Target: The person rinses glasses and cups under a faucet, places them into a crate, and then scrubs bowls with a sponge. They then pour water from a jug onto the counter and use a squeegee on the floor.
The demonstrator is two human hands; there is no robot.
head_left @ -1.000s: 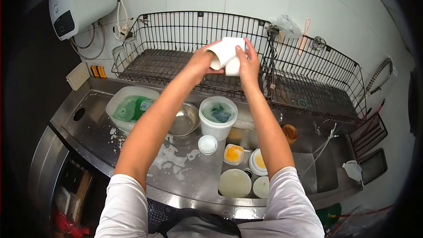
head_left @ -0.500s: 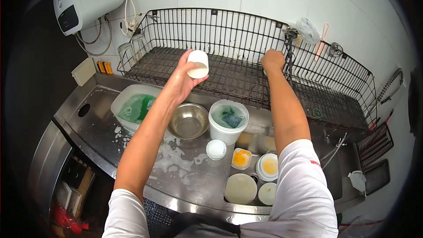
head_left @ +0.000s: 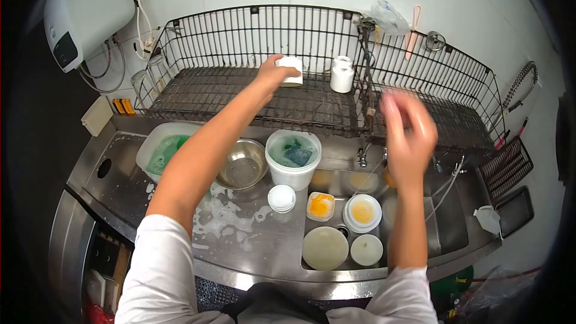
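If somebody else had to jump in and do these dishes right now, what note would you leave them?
Left hand: grips a white cup at the wire rack.
Right hand: blurred above the sink, open, seemingly empty.
Done: stacked white cups stand in the rack.
To do: dirty dishes with yellow residue lie in the sink; a small white bowl sits on the soapy counter.
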